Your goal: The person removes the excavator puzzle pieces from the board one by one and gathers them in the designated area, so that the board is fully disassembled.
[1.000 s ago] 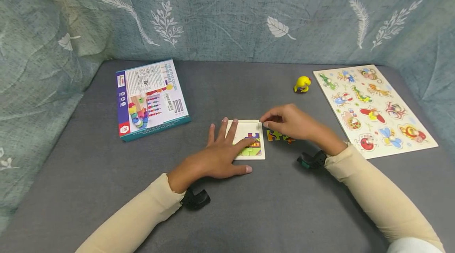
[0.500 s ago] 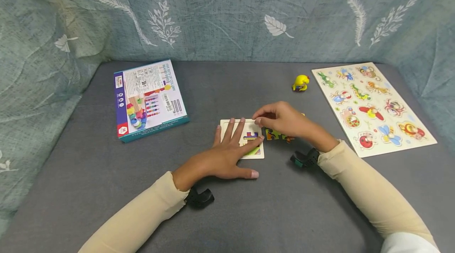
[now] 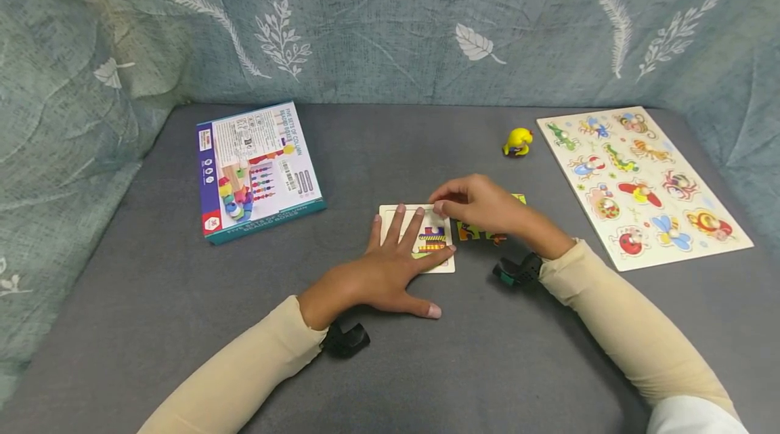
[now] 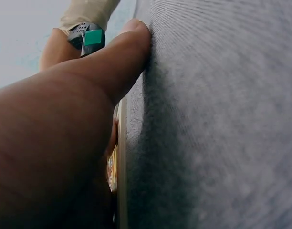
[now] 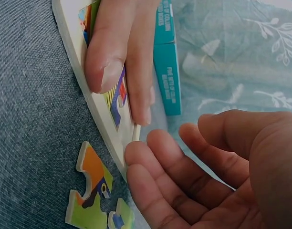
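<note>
A small square puzzle board (image 3: 383, 221) lies on the grey tabletop, with several colourful pieces (image 3: 431, 237) fitted in its right part. My left hand (image 3: 390, 278) rests on it with fingers spread, covering the lower left; its thumb lies on the cloth below. At the board's top right corner is my right hand (image 3: 481, 207), palm down. Its fingers bend loosely near the rim, thumb apart from them, and nothing shows between them in the right wrist view. Loose jigsaw pieces (image 5: 91, 191) lie beside the board, partly under the right hand.
A boxed bead toy (image 3: 262, 170) lies at the back left. A yellow toy bird (image 3: 518, 141) stands behind the right hand. On the right lies a large insect puzzle board (image 3: 646, 183). A blue-green leaf-patterned curtain (image 3: 378, 28) hangs behind the table.
My left hand has slid slightly right over the board, its index finger now reaching the right edge. The right hand has shifted left onto the top right corner, uncovering more loose pieces.
</note>
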Motion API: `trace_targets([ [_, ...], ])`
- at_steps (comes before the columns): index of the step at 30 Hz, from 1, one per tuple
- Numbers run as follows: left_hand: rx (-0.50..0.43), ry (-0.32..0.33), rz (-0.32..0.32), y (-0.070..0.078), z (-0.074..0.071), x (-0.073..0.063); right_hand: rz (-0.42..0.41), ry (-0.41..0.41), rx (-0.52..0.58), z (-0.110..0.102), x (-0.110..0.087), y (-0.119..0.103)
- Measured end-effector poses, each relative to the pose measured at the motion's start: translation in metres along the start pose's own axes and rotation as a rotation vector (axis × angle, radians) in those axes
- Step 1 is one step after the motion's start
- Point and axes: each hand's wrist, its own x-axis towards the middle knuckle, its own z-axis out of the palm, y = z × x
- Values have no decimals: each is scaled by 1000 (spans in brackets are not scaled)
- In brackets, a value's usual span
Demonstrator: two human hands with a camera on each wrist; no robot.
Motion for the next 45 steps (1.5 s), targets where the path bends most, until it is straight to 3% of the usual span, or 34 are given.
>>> trace_targets([
  [19, 16, 10, -9, 1, 1, 3, 18, -74, 158, -1, -2, 1],
  [30, 24, 23, -9, 0, 2, 2, 37, -93, 162, 1, -1, 0],
  [45, 14, 1, -16, 0, 3, 3, -26, -192, 260, -3, -5, -3],
])
